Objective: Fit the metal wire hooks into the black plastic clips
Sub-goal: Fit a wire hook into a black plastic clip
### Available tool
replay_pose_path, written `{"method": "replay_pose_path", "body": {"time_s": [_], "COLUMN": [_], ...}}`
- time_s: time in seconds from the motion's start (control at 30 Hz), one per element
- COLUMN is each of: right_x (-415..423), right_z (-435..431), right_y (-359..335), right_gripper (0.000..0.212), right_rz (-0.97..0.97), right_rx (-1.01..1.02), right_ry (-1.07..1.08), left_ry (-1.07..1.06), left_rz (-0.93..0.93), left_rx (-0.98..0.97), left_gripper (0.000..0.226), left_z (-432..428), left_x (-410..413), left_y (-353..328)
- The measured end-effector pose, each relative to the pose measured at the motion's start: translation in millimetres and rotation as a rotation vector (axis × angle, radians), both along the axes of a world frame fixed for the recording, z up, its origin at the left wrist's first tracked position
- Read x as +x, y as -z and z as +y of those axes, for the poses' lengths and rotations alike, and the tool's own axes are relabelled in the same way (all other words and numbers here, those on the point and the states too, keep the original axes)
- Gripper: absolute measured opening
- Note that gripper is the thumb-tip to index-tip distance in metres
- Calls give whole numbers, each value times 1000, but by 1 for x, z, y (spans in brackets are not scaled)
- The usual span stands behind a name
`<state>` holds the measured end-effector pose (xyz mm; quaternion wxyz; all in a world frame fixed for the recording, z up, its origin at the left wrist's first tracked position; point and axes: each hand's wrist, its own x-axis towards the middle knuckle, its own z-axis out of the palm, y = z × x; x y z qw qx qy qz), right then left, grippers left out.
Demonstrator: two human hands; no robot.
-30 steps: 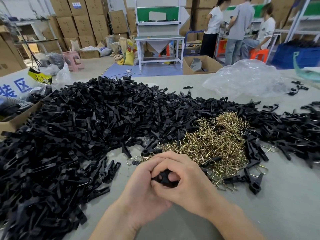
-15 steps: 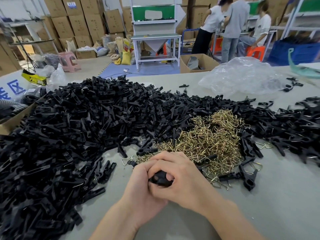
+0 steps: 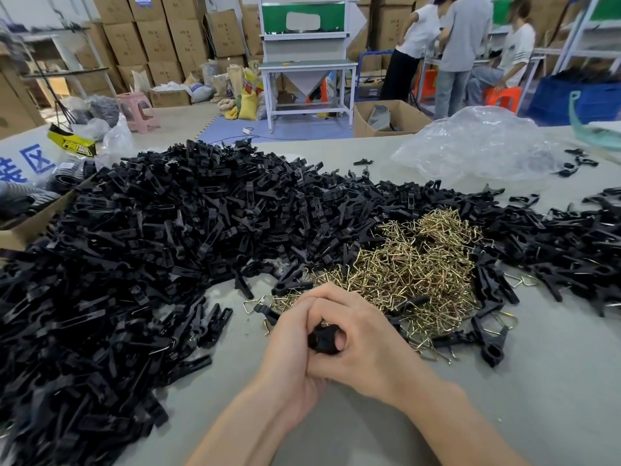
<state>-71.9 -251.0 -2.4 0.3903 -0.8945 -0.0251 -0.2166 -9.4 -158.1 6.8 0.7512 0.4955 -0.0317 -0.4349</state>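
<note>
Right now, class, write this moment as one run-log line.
left hand: grips black plastic clip; right hand: grips same clip; gold metal wire hook pile: on grey table beyond hands

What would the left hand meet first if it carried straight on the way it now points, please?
The right hand, whose fingers wrap over the left hand and the black clip they hold. Past that, probably the heap of wire hooks, though depth is hard to judge.

Grey table (image 3: 554, 381) carries a sprawling heap of clips (image 3: 151, 247), a brassy pile of hooks (image 3: 413, 264) (ringed by clips), and a crumpled clear bag (image 3: 480, 146) beyond
</note>
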Motion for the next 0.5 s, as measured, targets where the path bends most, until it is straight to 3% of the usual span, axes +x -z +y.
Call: {"method": "replay_pose_path", "body": {"time_s": [0.13,0.27,0.5], "right_x": [-1,-1,2], "right_z": [0,-1,-9], "right_y": [-1,-1,9], "right_gripper": [21,25,12], "right_rz": [8,-6,-61], "right_rx": [15,16,-29], "right_ry": [-4,-10,50], "left_ry": [-34,-49,76], "left_rz": [-32,-34,-6], "left_rx": [30,37,-70], "left_gripper": [37,26,22], "left_z": [-1,-3,3], "left_x": [-3,-3,8], "left_y": [0,0,-1]}}
